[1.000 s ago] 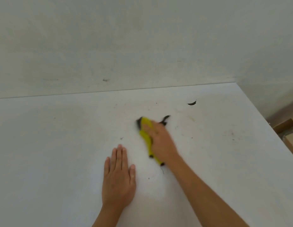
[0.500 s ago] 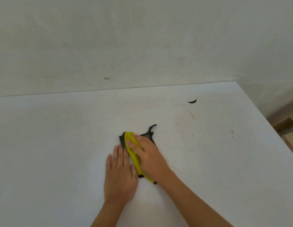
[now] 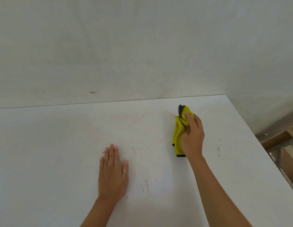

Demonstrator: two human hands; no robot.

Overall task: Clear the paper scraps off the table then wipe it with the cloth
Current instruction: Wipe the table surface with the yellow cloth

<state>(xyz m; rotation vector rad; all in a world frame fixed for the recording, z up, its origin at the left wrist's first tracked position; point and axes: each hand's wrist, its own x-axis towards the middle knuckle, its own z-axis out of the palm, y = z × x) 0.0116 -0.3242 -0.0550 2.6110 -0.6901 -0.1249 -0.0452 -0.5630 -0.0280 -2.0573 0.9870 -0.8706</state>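
Closest in, at 6 o'clock of the view, the left hand [image 3: 113,171] lies flat on the white table [image 3: 52,161], palm down, fingers straight and held together, pointing to 12 o'clock. It holds nothing. Just to its 4 o'clock a few faint grey scratch marks [image 3: 145,187] show on the tabletop.

Farther out, at 2 o'clock from the left hand and well apart from it, the right hand [image 3: 192,136] grips the yellow cloth [image 3: 178,133], with its fingers curled over the bunched upper end and the thumb pressed into the folds. The cloth hangs out at the hand's 9 o'clock side, its dark-edged lower end touching the table. Its top end shows dark grey; whether that is the cloth's other face cannot be told.

At 3 o'clock of the right hand sit small dark specks [image 3: 218,151]. Beyond the table's far edge rises a pale wall [image 3: 142,46], and brown wooden pieces [image 3: 273,140] lie past the right edge.
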